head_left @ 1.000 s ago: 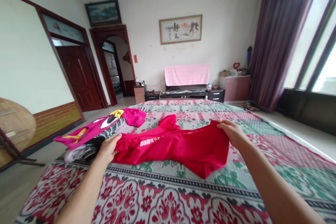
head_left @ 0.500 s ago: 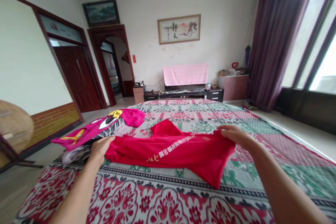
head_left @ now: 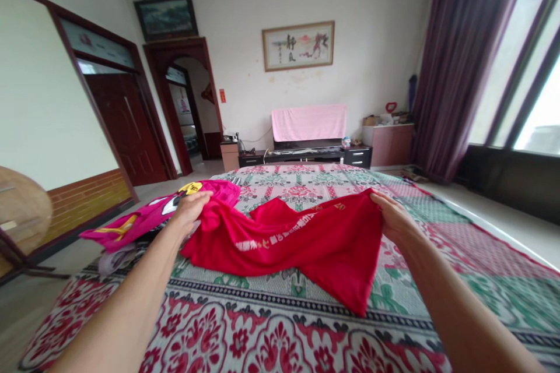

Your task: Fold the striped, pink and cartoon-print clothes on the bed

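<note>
A red T-shirt with white and gold lettering hangs stretched between my two hands, its lower part resting on the patterned bedspread. My left hand is closed on its left end, near a pile of clothes. The far right corner is pinched by my right hand, and the cloth sags in the middle. One red flap lies on the bedspread behind the lettering. Beside my left hand a bright pink garment with a yellow and white print tops the pile.
A round wooden tabletop on dark legs stands at the far left. Beyond the bed is a low black TV cabinet, with a pink cloth draped above it. A purple curtain hangs by the window at right.
Both hands have risen, lifting the upper edge of the red T-shirt. My left hand has also moved right and away from me, so the cloth now sags between the hands.
</note>
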{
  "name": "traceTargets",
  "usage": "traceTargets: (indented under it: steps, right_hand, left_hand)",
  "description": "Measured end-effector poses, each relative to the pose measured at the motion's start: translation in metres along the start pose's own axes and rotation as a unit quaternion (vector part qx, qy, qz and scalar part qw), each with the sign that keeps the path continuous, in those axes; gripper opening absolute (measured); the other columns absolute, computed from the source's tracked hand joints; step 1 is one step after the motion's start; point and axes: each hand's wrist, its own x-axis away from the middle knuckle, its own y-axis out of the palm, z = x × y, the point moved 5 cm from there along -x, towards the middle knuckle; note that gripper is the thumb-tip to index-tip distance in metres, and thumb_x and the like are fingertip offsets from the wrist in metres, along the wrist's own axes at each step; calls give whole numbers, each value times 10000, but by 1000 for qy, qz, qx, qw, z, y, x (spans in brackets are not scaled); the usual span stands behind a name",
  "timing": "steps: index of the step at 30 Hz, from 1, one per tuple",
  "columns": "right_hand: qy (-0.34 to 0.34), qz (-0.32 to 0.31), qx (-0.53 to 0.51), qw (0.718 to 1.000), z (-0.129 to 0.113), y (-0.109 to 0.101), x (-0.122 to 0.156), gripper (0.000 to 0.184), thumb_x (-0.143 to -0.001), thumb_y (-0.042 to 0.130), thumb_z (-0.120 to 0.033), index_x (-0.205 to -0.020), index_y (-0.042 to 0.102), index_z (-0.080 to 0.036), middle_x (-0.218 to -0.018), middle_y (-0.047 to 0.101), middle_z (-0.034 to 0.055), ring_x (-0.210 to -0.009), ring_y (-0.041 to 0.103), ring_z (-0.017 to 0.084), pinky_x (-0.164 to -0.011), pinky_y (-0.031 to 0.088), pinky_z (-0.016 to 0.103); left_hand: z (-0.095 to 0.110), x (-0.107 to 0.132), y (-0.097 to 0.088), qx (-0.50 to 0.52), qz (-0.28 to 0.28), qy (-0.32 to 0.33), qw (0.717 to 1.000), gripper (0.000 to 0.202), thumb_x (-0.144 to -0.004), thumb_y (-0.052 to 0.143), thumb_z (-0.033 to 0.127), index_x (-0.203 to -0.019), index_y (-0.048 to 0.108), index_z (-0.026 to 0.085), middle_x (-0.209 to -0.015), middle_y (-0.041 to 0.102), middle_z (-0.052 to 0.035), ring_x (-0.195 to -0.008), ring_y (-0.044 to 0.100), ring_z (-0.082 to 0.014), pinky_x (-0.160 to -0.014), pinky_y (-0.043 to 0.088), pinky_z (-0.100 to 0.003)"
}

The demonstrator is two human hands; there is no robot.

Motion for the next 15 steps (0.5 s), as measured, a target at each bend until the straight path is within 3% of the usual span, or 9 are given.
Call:
traceTargets:
  steps: [3, 6, 9, 12, 15]
  right_hand:
    - [-9, -2, -44, 999, 0, 0, -1, 337, -671, 670, -270, -996, 587, -246, -758, 659, -14, -608, 611, 110, -513, 476, 196]
    - [19, 15, 20, 999, 9, -3, 1, 514, -675, 677, -293, -1163, 520, -255, -882, 671, 16, -701, 638, 134, -553, 484, 214]
    - [39, 38, 113, 992, 23, -8, 2, 609, -683, 661, -312, -1253, 473, -206, -884, 678, 59, -695, 644, 166, -541, 480, 239]
    - [32, 47, 194, 979, 38, -11, 0, 618, -692, 646, -345, -1251, 490, -133, -881, 683, 94, -709, 644, 185, -565, 486, 255]
    - [20, 51, 300, 952, 48, -16, -5, 625, -693, 638, -405, -1220, 517, -93, -874, 690, 111, -707, 646, 194, -577, 489, 263]
  left_hand:
    - [32, -9, 26, 26, -7, 30, 999, 698, -690, 637, 283, -1349, 428, 187, -1184, 624, -126, -889, 647, -163, -748, 495, -273]
    - [34, -10, 35, -102, 10, 71, 992, 677, -658, 674, 270, -1304, 489, 183, -1233, 599, -126, -993, 620, -190, -815, 472, -266]
    - [8, -1, 36, -250, 12, 92, 964, 401, -667, 639, 264, -1056, 661, 173, -1062, 688, -81, -937, 635, -203, -811, 458, -253]
    - [-28, 16, 43, -355, -75, 80, 929, 231, -693, 581, 298, -841, 705, 170, -829, 718, -45, -794, 648, -206, -728, 460, -263]
    - [-56, 31, 48, -415, -149, 84, 894, 267, -672, 590, 312, -869, 700, 168, -798, 711, -46, -743, 647, -212, -689, 458, -278]
